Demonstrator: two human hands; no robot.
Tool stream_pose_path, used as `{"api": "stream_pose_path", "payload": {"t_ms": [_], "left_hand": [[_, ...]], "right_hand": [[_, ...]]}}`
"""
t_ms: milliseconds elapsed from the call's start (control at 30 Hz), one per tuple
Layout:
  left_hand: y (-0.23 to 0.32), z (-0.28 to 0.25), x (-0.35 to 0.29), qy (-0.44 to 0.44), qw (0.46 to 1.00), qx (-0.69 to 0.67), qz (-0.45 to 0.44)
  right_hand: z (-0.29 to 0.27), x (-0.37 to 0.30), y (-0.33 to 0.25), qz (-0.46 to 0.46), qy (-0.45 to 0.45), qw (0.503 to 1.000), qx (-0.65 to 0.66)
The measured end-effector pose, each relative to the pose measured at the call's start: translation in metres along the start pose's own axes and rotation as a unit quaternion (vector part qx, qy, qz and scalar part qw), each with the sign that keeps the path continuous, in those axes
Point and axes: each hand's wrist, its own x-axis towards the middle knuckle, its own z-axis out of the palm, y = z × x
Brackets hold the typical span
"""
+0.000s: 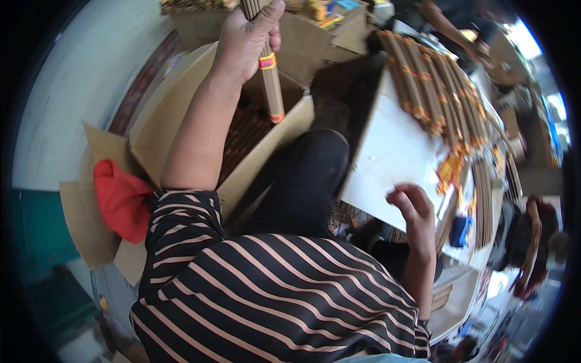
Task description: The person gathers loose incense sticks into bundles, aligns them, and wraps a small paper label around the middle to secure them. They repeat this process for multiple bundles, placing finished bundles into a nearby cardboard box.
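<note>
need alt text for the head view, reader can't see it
The left hand grips a banded bundle of thin brown sticks over an open brown cardboard box; the empty right hand is near a white table bearing more banded bundles.

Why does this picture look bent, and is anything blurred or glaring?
In the head view, the fisheye lens bends edges toward the rim; the right hand there looks blurred, the striped shirt sharper; a bright patch glares at that view's upper right.
</note>
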Motion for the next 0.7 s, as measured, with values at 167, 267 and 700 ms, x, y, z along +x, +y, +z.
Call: {"api": "stream_pose_path", "payload": {"t_ms": [167,267,700], "left_hand": [[-0.072,-0.097,0.012,0.054,0.976,0.170,-0.125],[-0.170,-0.158,0.003,-0.001,0.947,0.211,-0.243],[-0.377,-0.192,-0.151,-0.263,0.705,0.516,-0.409]], "right_hand": [[0.004,0.014,0.012,0.044,-0.012,0.999,-0.007],[0.012,0.027,0.006,0.061,-0.015,0.997,-0.036],[0.042,0.068,-0.003,0.124,-0.021,0.983,-0.133]]}}
